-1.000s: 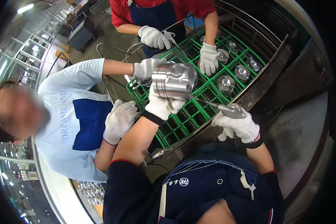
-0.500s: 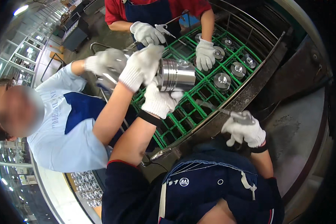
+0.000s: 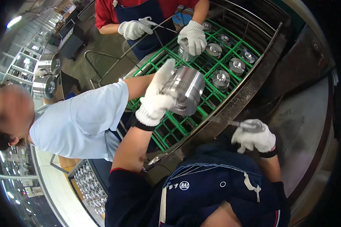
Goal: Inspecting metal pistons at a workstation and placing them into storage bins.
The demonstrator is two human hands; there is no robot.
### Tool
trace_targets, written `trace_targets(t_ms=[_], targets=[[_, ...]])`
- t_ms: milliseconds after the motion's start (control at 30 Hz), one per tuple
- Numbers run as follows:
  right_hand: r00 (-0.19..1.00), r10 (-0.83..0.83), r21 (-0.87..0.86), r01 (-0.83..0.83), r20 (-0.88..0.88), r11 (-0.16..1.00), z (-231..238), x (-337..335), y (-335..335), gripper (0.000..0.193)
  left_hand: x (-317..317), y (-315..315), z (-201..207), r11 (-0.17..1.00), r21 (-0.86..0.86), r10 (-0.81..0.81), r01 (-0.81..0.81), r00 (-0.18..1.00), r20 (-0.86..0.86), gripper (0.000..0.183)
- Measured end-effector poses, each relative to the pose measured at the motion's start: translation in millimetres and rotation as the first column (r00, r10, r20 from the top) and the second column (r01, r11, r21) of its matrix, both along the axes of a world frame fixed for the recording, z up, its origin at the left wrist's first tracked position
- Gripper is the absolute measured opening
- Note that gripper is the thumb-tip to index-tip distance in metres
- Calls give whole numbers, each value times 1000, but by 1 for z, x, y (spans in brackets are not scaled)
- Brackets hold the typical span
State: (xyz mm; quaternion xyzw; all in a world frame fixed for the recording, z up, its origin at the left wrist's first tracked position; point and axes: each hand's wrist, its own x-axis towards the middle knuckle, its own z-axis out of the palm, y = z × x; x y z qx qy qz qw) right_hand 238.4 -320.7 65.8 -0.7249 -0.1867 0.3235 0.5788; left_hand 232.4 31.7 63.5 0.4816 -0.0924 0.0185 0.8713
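Observation:
A shiny metal piston (image 3: 189,87) is raised over the green rack, its side blurred by motion. My left hand (image 3: 152,108), in a white knit glove, is closed on its left side. The gloved hand (image 3: 162,77) of the person at left also touches this piston, just above mine. At lower right, my gloved right hand (image 3: 255,140) is wrapped around a grey air blow gun (image 3: 251,126) with a thin nozzle pointing left. Several pistons (image 3: 220,79) sit in the rack's cells.
The green gridded rack (image 3: 170,126) has a metal rail around it. The person at left holds two more pistons (image 3: 45,86) out behind. Across the rack, another person has a blow gun (image 3: 149,22) and grips a piston (image 3: 185,53). A tray of metal parts (image 3: 88,181) is at lower left.
The piston in my left hand has moved slightly right and down and tilted. The left person's other hand has swung far left with two pistons. The person opposite now grasps a piston.

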Motion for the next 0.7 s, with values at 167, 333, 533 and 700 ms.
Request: trace_targets(t_ms=[167,333,533,700], targets=[[962,-229,75,241,-146,967,6,-1,-6,20,-19,-11,21,968,248,-48,30,996,68,126],[965,-108,63,127,-237,990,23,-7,0,26,-24,-9,30,865,501,-60,-9,991,121,121],[942,-108,183,173,-318,968,-3,-5,2,23,-25,-10,31,888,458,-16,-43,992,124,112],[777,134,462,218,-616,860,-4,7,31,15,-22,-10,32,942,329,85,-61,995,-59,121]])
